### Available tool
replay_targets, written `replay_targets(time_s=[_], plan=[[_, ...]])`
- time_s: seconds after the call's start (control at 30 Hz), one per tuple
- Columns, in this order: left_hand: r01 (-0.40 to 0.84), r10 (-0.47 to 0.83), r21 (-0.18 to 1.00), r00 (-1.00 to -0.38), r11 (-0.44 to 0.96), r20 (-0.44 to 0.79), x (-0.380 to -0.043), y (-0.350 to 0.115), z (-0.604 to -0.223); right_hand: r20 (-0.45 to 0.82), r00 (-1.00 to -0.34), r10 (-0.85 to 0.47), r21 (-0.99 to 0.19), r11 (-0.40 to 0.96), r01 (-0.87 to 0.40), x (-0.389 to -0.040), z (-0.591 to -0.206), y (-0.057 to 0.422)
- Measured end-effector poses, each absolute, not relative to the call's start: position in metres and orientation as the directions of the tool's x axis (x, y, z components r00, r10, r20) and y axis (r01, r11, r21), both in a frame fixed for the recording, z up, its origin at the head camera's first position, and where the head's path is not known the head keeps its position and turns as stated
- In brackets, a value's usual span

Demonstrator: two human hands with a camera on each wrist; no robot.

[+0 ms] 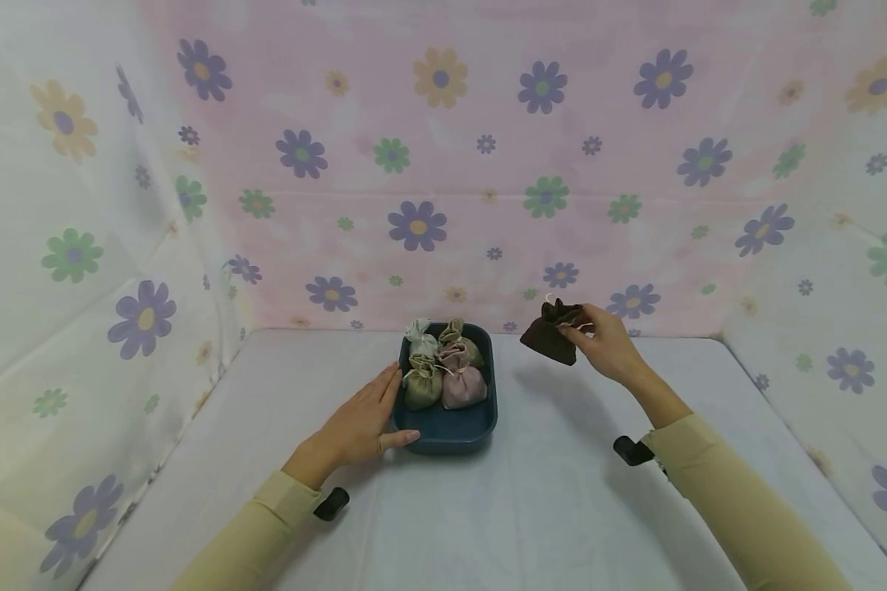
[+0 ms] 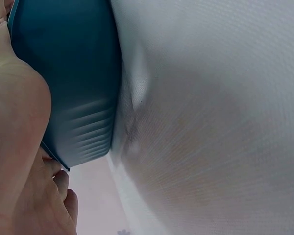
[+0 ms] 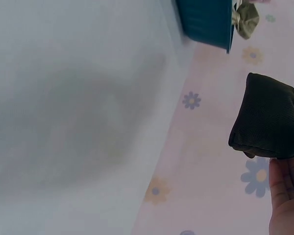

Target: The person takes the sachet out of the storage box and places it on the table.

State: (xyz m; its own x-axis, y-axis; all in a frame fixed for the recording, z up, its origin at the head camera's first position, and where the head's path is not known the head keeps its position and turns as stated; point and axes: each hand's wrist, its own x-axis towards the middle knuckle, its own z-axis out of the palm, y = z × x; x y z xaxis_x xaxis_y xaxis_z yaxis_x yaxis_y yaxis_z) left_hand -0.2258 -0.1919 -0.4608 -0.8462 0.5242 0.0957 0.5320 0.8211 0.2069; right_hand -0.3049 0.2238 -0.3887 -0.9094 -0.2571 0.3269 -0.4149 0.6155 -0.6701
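Observation:
A dark blue-green tub [image 1: 451, 435] stands on the white-covered table, holding several small drawstring pouches. Among them are a pale one [image 1: 422, 345], an olive green one [image 1: 423, 387] and a pinkish one [image 1: 464, 388]. My left hand [image 1: 362, 419] rests along the tub's left side, fingers straight and thumb over the near rim. To the right of the tub, my right hand [image 1: 599, 338] pinches a dark brown drawstring pouch [image 1: 549, 338] by its gathered neck, above the table. In the right wrist view the dark pouch [image 3: 269, 117] hangs apart from the tub.
White cloth covers the table [image 1: 547, 509]. A flowered pink curtain [image 1: 480, 172] rises at the table's back edge, with flowered sheets at both sides. Dark straps [image 1: 331, 504] show at both wrists.

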Motion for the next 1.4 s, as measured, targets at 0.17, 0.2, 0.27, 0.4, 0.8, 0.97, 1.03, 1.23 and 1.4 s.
replay_targets(time_s=[0.17, 0.2, 0.27, 0.4, 0.8, 0.97, 1.03, 1.23, 1.4], plan=[[0.53, 0.522, 0.214, -0.847, 0.82, 0.098, -0.226, -0.192, -0.462, 0.335, -0.914, -0.227, -0.671, 0.623, -0.401, -0.314, -0.393, 0.235], [0.531, 0.523, 0.214, -0.847, 0.82, 0.097, -0.226, -0.192, -0.462, 0.335, -0.916, -0.219, -0.674, 0.624, -0.395, -0.316, -0.395, 0.237], [0.529, 0.522, 0.216, -0.848, 0.821, 0.093, -0.226, -0.192, -0.462, 0.331, -0.922, -0.202, -0.682, 0.624, -0.381, -0.319, -0.397, 0.241], [0.531, 0.523, 0.211, -0.847, 0.821, 0.093, -0.226, -0.192, -0.462, 0.319, -0.932, -0.172, -0.697, 0.623, -0.354, -0.325, -0.403, 0.25], [0.527, 0.521, 0.212, -0.849, 0.823, 0.09, -0.226, -0.192, -0.462, 0.259, -0.957, -0.131, -0.722, 0.632, -0.282, -0.338, -0.424, 0.27], [0.525, 0.52, 0.213, -0.85, 0.824, 0.082, -0.226, -0.192, -0.463, 0.243, -0.961, -0.129, -0.714, 0.648, -0.267, -0.34, -0.433, 0.275], [0.525, 0.521, 0.216, -0.85, 0.823, 0.082, -0.226, -0.192, -0.463, 0.226, -0.966, -0.124, -0.71, 0.658, -0.251, -0.341, -0.437, 0.276], [0.528, 0.525, 0.223, -0.848, 0.819, 0.078, -0.225, -0.192, -0.462, 0.142, -0.981, -0.13, -0.719, 0.667, -0.193, -0.344, -0.447, 0.277], [0.524, 0.521, 0.23, -0.85, 0.82, 0.079, -0.225, -0.191, -0.458, 0.124, -0.981, -0.146, -0.713, 0.675, -0.191, -0.347, -0.451, 0.276]])
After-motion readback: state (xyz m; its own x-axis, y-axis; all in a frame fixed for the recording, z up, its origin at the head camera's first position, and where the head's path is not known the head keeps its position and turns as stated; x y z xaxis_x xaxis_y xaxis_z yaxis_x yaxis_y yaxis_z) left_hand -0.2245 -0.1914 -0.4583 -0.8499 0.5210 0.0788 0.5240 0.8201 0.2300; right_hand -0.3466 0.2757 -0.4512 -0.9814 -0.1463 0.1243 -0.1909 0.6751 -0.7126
